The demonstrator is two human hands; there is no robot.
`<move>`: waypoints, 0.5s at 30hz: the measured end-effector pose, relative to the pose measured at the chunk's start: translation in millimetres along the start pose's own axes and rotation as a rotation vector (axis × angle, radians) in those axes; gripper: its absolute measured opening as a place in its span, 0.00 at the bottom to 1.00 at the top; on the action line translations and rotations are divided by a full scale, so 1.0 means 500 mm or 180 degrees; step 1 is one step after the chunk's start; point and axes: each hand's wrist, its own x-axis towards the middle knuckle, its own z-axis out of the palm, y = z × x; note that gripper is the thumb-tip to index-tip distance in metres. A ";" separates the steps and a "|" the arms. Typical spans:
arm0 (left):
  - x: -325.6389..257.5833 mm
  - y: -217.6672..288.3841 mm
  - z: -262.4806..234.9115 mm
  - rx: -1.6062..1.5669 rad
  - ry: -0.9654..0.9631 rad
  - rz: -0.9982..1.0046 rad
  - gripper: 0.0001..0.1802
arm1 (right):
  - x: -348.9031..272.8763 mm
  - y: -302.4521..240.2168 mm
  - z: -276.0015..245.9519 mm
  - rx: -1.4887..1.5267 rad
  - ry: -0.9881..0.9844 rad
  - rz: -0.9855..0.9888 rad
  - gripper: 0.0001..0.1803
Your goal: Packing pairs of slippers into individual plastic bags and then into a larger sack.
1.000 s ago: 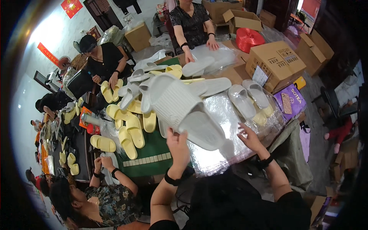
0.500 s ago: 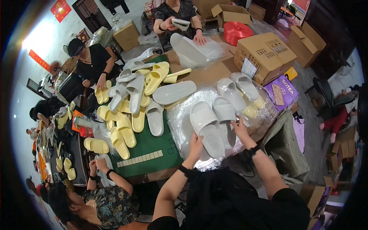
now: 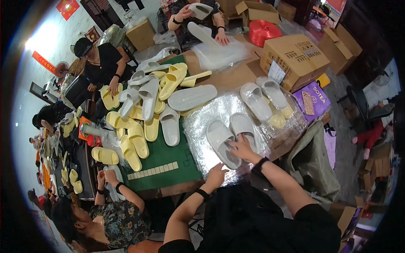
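Observation:
A pair of grey slide slippers lies on clear plastic bags in front of me, soles down. My right hand [image 3: 244, 150] reaches over the right slipper [image 3: 242, 123], its fingers spread at the inner edges of the pair. Just below the heel of the left slipper [image 3: 218, 133] is my left hand [image 3: 216, 175], fingers loosely extended and holding nothing. A gap shows between that hand and the heel. Beyond them, a second grey pair [image 3: 255, 101] rests partly over a yellow pair [image 3: 276, 119] on the plastic.
Yellow and grey slippers [image 3: 137, 137] are heaped on the green mat [image 3: 168, 179] to the left. A taped carton [image 3: 294, 61], red twine roll [image 3: 263, 33] and purple box [image 3: 311, 98] bearing a phone [image 3: 307, 103] stand at right. Co-workers sit across and at left.
The grey pair, gripped at its sides before, now lies lower on the plastic. My left hand has drawn back toward me, and my right hand has moved left over the slippers.

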 end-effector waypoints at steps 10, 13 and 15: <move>0.007 0.017 0.001 0.1331 -0.0356 -0.0024 0.24 | -0.015 0.012 -0.181 0.2925 -0.0732 0.1217 0.19; 0.014 0.029 -0.006 0.1021 -0.0106 -0.0324 0.26 | -0.108 0.038 -0.274 0.3319 -0.1377 0.1284 0.19; 0.015 0.033 -0.025 0.0455 0.0735 -0.0226 0.27 | -0.150 0.021 -0.326 0.3453 -0.2043 0.1739 0.20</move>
